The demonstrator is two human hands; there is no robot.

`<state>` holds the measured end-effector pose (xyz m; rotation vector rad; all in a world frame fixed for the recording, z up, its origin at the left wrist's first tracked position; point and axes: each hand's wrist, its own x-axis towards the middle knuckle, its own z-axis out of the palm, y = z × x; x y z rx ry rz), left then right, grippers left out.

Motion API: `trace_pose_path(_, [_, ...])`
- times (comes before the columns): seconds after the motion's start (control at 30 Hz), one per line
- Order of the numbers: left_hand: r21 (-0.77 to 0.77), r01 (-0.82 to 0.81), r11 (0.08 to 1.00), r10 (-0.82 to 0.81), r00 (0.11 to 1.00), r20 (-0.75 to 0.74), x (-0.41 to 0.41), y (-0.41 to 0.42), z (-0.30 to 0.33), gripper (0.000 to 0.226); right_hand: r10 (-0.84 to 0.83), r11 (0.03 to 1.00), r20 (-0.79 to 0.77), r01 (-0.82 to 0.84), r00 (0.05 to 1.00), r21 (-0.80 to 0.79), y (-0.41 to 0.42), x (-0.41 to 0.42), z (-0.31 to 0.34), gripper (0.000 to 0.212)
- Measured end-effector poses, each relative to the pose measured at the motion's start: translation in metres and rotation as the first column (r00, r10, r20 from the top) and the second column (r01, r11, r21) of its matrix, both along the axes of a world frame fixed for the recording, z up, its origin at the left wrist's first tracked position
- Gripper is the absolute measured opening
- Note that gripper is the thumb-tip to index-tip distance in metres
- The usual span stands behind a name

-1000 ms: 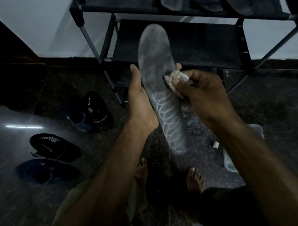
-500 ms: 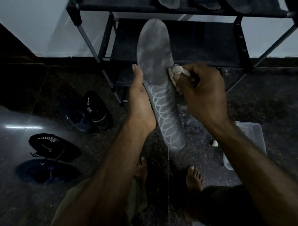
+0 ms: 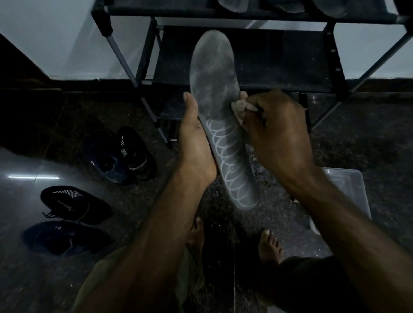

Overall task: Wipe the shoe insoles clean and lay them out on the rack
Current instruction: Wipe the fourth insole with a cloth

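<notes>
Meanwhile one insole (image 3: pixel 219 113) stands in the left hand (image 3: pixel 195 145) grip; the right hand (image 3: pixel 277 132) pinches one cloth (image 3: pixel 240 109) at its three-o'clock edge; four shoes (image 3: pixel 73 203) lie at nine o'clock.

A matt, dusty grey foam-like insole (image 3: pixel 213 85) printed with pale loops is seen beside a crumpled off-white cloth (image 3: pixel 240 109), while the rack (image 3: pixel 263 60) is made of dull dark fabric shelves on metal tubes, and the speckled stone floor (image 3: pixel 37 162) is polished to a gloss.
</notes>
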<state>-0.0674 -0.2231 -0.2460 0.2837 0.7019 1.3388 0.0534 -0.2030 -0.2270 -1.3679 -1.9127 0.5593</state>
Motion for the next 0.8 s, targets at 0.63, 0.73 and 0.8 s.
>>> trace_pose_path(0.63, [0.007,0.015,1.000,-0.015,0.999,0.051,-0.004,-0.002,-0.001,0.081,0.112,0.993,0.025,-0.112,0.993,0.028,-0.015,-0.018,0.006,0.014])
trace_pose_path(0.73, [0.032,0.045,0.998,-0.046,0.998,0.037,-0.003,0.000,-0.001,0.085,0.043,0.998,0.010,-0.044,0.999,0.038,-0.006,-0.006,0.004,0.017])
trace_pose_path(0.8, [0.018,0.039,0.999,-0.039,0.999,0.033,-0.002,0.001,0.000,0.083,0.007,1.000,0.023,-0.008,1.000,0.025,-0.001,-0.001,0.003,0.018])
